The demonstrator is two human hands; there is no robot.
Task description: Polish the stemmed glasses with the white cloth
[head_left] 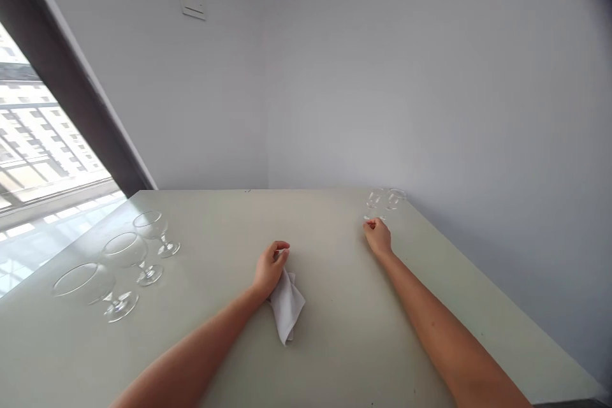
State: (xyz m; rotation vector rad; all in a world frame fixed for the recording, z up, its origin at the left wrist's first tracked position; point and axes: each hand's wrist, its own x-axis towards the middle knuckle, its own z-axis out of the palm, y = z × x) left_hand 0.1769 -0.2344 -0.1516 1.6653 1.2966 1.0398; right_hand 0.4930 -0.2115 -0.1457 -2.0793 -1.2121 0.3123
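My left hand point(271, 269) is closed on a light grey cloth point(287, 307), which hangs down from the fingers over the middle of the table. Farther right, my right hand point(377, 236) has its fingers pressed together at the near side of the glasses at the table's far right. One clear glass point(374, 199) stands just beyond those fingers, and another clear glass point(394, 198) is to its right. Whether the fingers pinch the foot of a glass is too small to make out.
Three clear stemmed glasses form a row on the left: a near one point(86, 285), a middle one point(127, 250) and a far one point(151, 225). The pale table point(220, 344) meets grey walls behind and at the right. A window is at the left.
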